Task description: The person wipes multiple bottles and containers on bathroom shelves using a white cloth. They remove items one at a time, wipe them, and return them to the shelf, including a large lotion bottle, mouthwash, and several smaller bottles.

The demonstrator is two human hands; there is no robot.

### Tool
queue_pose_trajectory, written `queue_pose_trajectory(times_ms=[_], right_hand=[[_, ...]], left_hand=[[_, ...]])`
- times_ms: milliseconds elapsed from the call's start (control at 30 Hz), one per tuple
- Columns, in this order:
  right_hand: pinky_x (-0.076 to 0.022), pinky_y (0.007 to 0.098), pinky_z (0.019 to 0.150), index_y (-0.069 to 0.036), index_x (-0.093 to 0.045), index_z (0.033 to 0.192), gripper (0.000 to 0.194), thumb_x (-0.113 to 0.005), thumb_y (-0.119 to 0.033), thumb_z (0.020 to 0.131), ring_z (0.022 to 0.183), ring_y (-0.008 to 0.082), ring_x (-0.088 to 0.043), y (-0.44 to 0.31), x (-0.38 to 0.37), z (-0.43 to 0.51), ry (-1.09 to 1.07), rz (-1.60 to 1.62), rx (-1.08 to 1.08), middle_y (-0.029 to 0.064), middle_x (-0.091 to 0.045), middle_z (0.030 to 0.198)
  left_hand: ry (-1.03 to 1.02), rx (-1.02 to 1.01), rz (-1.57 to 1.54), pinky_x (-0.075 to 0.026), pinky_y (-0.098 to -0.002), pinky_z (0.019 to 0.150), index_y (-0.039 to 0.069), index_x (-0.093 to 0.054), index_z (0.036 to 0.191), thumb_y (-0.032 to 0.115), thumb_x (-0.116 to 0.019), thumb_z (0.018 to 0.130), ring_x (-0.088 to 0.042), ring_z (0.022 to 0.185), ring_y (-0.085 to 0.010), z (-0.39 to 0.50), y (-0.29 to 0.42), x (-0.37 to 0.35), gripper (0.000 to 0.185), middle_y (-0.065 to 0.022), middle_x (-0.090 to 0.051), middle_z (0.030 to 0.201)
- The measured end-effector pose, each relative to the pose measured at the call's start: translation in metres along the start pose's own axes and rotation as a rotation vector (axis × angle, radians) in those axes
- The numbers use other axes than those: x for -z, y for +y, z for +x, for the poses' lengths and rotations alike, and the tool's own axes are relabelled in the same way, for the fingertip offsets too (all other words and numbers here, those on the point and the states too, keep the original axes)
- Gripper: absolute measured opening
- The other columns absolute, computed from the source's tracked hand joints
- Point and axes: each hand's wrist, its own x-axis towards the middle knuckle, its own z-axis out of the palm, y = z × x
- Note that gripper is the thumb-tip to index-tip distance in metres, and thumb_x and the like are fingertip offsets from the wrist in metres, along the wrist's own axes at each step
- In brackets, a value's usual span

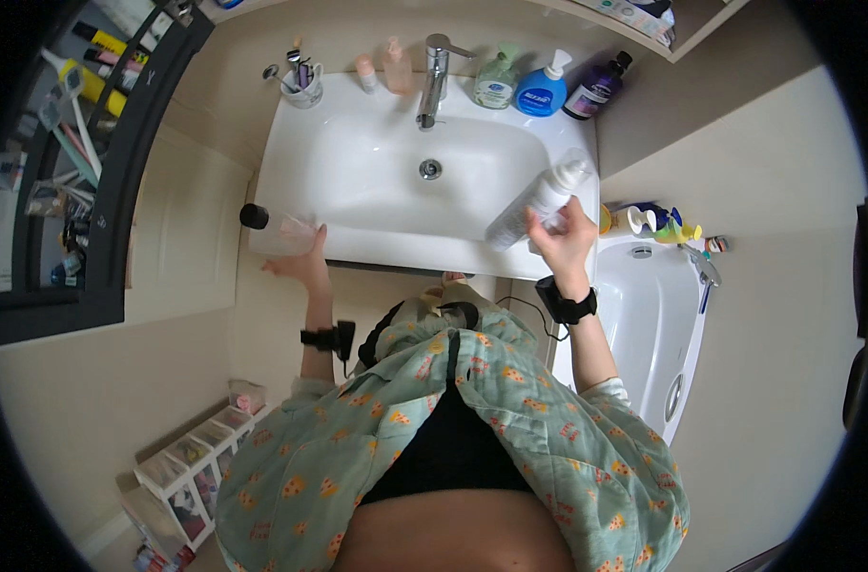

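Note:
My left hand (pixel 302 268) is at the front left corner of the white washbasin (pixel 405 239), its fingers around a clear bottle (pixel 289 234) with a black cap. The bottle leans over to the left, cap end outward. On the right side of the basin, my right hand (pixel 566 239) grips a white pump bottle (pixel 538 200). A clear cover sits over its pump head, which tilts up and right toward the back. Some of its lower body shows beyond my thumb. Between both bottles lies the bowl with its metal drain (pixel 430 169).
A chrome faucet (pixel 434 86) rises at the back. Along the rim stand a cup of small tools (pixel 305 89), a pink pump bottle (pixel 397 68), a green soap bottle (pixel 497 82), a blue one (pixel 541 93) and a purple one (pixel 595 89). A bathtub (pixel 631 322) adjoins on the right, a dark-framed cabinet (pixel 108 236) on the left.

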Motion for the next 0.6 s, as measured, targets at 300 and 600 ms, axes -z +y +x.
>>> queue_pose_trajectory(times_ms=[300, 600], right_hand=[[-0.0455, 0.027, 0.046, 0.001, -0.058, 0.079, 0.038, -0.076, -0.027, 0.06, 0.05, 0.0173, -0.059, -0.031, -0.033, 0.01, -0.075, 0.213, 0.132, 0.0102, -0.06, 0.061], [-0.045, 0.0252, 0.055, -0.002, -0.055, 0.102, 0.048, -0.078, -0.021, 0.065, 0.061, 0.0129, -0.06, -0.065, -0.012, 0.016, -0.496, 0.4, -0.012, 0.0067, -0.06, 0.065]], left_hand=[[-1.145, -0.872, -0.407, -0.036, -0.038, 0.095, -0.001, -0.031, 0.129, 0.012, -0.073, 0.066, -0.043, 0.117, -0.0307, -0.093, 0.162, 0.062, 0.077, -0.0203, -0.038, 0.129], [-1.068, -0.633, -0.498, -0.046, -0.039, 0.075, -0.001, -0.042, 0.108, 0.006, -0.065, 0.065, -0.059, 0.089, -0.0318, -0.118, 0.202, 0.052, 0.049, -0.0192, -0.058, 0.095]])
